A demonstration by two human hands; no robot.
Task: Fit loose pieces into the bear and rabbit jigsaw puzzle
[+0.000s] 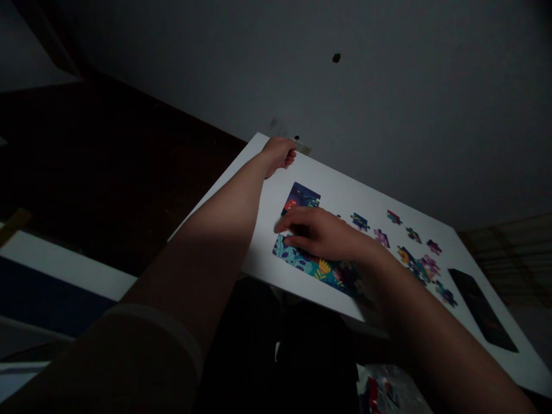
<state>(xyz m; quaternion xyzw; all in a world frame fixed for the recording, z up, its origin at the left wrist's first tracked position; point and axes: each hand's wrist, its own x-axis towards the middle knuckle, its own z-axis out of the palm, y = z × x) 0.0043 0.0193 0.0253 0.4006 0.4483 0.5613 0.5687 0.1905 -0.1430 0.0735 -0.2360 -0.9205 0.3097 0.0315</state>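
A partly joined jigsaw puzzle with dark blue, teal and yellow artwork lies on a white board. My right hand rests palm down on it, fingers stretched over the puzzle's left part and hiding its middle. My left hand reaches to the board's far corner with fingers curled round that corner. Loose puzzle pieces are scattered to the right of my right hand, several of them apart and some bunched together.
A dark phone-like slab lies at the board's right end. A grey wall with a small dark spot rises behind. Dark floor lies to the left, a clear plastic bag below the board. The room is dim.
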